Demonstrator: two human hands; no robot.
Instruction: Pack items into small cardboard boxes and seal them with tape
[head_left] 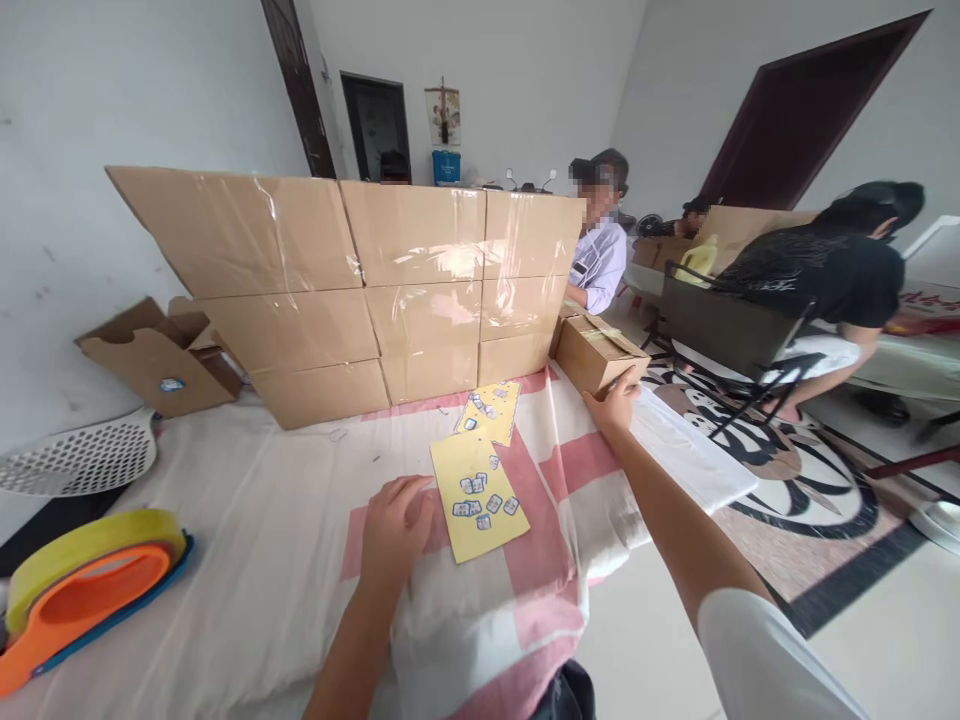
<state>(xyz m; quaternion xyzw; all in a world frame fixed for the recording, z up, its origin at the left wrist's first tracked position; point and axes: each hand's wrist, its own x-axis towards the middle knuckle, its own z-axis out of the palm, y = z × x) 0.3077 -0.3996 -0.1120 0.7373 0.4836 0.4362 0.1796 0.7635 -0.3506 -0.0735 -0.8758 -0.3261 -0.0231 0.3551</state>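
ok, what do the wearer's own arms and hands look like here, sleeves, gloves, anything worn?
Both hands are bare: no gloves, rings, watch or wristbands visible on the left hand or the right hand. The right arm wears a white short sleeve that ends above the elbow; the forearm is uncovered. The left forearm is uncovered as far as the frame shows; its sleeve, if any, is out of view.

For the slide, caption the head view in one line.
Right hand grips a small carton beside stacked boxes; left hand rests by a yellow sticker sheet.

Two bare forearms, white short sleeve [757, 650] on the right arm, no rings visible
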